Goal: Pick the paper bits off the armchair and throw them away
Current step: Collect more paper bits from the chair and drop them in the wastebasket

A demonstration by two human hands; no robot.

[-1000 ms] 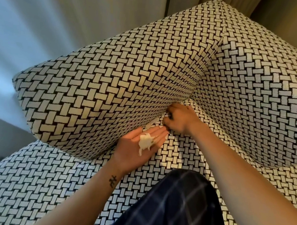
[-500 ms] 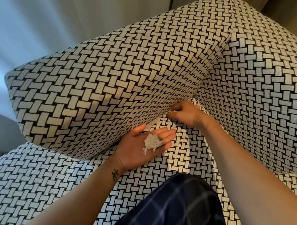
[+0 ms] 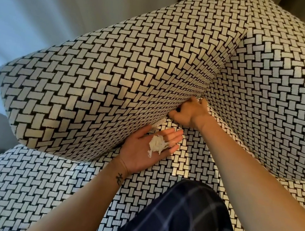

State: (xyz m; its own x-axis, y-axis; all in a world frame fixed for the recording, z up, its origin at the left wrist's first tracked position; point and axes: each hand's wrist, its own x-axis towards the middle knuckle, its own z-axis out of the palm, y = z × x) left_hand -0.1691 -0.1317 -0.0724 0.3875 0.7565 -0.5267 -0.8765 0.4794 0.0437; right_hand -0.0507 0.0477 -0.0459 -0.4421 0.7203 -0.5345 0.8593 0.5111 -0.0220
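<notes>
- A loose clump of shredded white paper bits (image 3: pixel 156 147) lies in the upturned palm of the left hand (image 3: pixel 148 152), at the base of the fingers, with one strand trailing down towards the heel of the palm.
- That hand is flat and relaxed, palm up and fingers nearly straight. It cradles the clump rather than closing round it, and its thumb side is against the armrest.
- One more white scrap (image 3: pixel 157 124) shows just beyond the left fingertips, at the seam where armrest meets seat (it is small, and I cannot say for sure that it is paper).
- The right hand (image 3: pixel 190 113) is further along the same seam, near the inner corner of the armchair (image 3: pixel 273 95), knuckles up and fingers curled.
- Its fingertips are buried in the crevice, so I cannot tell whether they pinch anything or are simply clenched.
- The armrest (image 3: pixel 111 72), seat (image 3: pixel 25 186) and backrest (image 3: pixel 279 129) all carry the same black-and-white basketweave fabric, in which small pale bits are hard to pick out.
- A small dark tattoo (image 3: pixel 119 177) marks the left wrist.
- A checked dark-blue trouser leg (image 3: pixel 183 219) rests on the seat at the lower edge, cut off by the frame, as are both forearms.
- A pale curtain (image 3: pixel 36 11) hangs blurred behind the armrest.
</notes>
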